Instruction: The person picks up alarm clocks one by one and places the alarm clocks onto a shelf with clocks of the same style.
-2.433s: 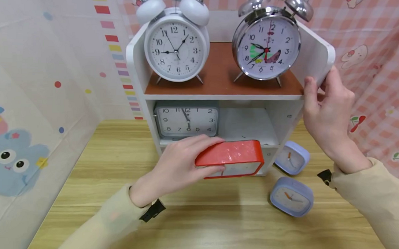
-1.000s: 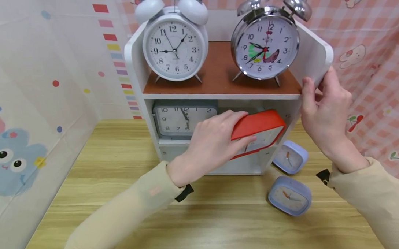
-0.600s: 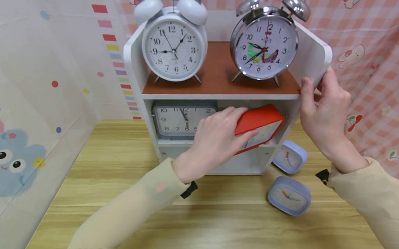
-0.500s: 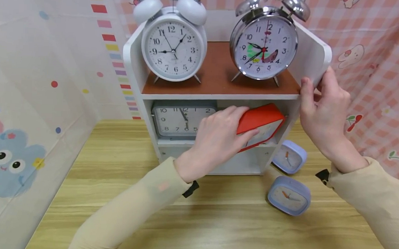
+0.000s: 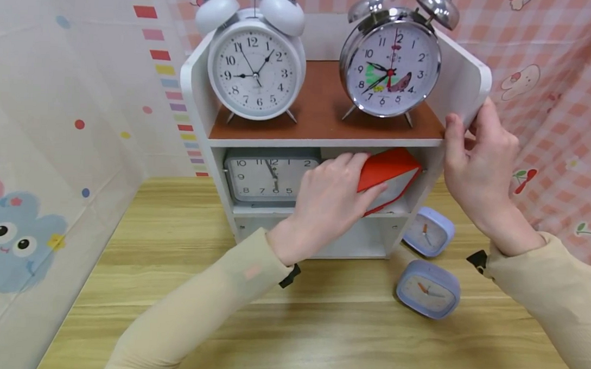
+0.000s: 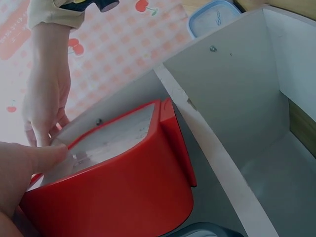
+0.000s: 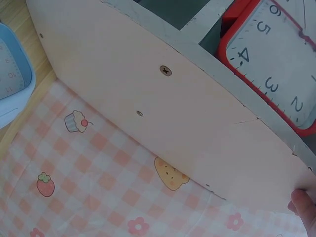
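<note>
We count one wood-grain tabletop (image 5: 349, 333), pale sheen at front; one white sheet (image 5: 84, 74), left, with coloured dots (image 5: 80, 124) and blue cartoon figure (image 5: 4, 266); one pink-and-white checked cloth (image 5: 566, 123), rear and right.

Red rectangular clock (image 5: 389, 167), white dial (image 7: 284, 64) — white shelf unit (image 5: 326, 142), brown upper board (image 5: 322, 109). White twin-bell clock (image 5: 256, 69), chrome twin-bell clock (image 5: 391, 68), gray-cased clock (image 5: 263, 178), lavender small clocks (image 5: 428, 289). Cloth (image 5: 566, 129) is pink-and-white gingham, red cherries (image 5: 524, 181) — table (image 5: 176, 229) is tan wood-grain.
</note>
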A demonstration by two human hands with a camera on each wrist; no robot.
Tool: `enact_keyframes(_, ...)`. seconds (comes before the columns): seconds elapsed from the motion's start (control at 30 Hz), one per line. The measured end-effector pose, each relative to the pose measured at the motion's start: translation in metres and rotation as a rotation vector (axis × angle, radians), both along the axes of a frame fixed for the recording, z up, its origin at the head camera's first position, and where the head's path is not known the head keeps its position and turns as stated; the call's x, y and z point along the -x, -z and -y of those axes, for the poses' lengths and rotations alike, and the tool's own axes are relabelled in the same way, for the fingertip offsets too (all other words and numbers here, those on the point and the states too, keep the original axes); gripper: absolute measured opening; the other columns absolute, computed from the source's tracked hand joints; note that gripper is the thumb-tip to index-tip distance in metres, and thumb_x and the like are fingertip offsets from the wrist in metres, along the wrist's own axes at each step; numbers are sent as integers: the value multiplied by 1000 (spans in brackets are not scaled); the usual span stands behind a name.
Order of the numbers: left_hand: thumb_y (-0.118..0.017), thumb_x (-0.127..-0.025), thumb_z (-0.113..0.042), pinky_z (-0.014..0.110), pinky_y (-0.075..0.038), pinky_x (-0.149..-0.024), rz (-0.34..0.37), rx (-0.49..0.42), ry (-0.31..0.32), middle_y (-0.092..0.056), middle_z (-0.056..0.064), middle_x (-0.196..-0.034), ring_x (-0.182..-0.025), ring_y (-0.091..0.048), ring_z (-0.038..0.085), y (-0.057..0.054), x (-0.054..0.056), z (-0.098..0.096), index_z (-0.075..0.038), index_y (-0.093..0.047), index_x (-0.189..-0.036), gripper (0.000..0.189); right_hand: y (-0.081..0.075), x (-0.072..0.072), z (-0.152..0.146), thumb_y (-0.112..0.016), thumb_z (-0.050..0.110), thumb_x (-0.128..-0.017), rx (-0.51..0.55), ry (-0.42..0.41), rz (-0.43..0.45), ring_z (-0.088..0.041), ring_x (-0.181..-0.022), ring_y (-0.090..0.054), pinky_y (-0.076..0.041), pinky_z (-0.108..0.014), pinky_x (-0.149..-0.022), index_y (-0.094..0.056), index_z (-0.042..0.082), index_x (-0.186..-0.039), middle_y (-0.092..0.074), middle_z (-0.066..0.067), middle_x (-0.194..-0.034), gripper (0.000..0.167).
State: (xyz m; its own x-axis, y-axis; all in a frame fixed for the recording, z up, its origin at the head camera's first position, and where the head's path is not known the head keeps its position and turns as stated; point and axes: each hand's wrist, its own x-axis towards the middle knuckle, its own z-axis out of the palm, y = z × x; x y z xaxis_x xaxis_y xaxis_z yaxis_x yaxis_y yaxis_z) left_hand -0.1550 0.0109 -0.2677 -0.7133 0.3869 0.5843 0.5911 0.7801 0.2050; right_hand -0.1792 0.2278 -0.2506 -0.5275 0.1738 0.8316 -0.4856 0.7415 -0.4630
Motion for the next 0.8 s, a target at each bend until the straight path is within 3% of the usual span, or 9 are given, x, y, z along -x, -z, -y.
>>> enact_keyframes(0.1,-72,-98,-48,35,-62,-64,3,-9,-13,-78,4,-101,-81,-75,21,0,4,-1,-13,-72,-117,40,0,0,1,-56,23,-105,5,-9,-1,35,-91,-51,-44,7,-80,-64,-9,-124,-77,-27,-107,38)
enact_keyframes(0.3,-71,-98,-49,35,-62,-64,22,10,-17,-79,3,-99,-83,-75,22,0,10,-2,-14,-72,-116,39,0,-1,1,-56,23,-106,-10,-10,-4,34,-93,-50,-45,7,-82,-64,-8,-127,-77,-27,-111,39)
enact_keyframes(0.6,-67,-101,-47,35,-64,-74,41,85,35,-78,3,-117,-96,-74,22,-3,11,-4,-19,-68,-136,45,0,-2,0,-55,23,-106,-12,-10,0,34,-93,-51,-45,7,-81,-64,-9,-125,-77,-27,-109,38)
enact_keyframes(0.7,-65,-102,-48,37,-64,-72,12,128,28,-77,2,-122,-98,-74,23,-4,10,-4,-23,-67,-139,44,0,-3,1,-56,25,-106,-11,0,-1,21,-97,-65,-45,7,-81,-64,-8,-124,-78,-26,-107,39)
enact_keyframes(0.8,-63,-103,-47,37,-65,-70,-42,173,20,-76,2,-124,-99,-74,23,-3,9,-4,-25,-68,-139,42,0,-3,0,-55,25,-106,-18,4,-1,20,-98,-66,-44,7,-81,-64,-9,-125,-77,-26,-108,40)
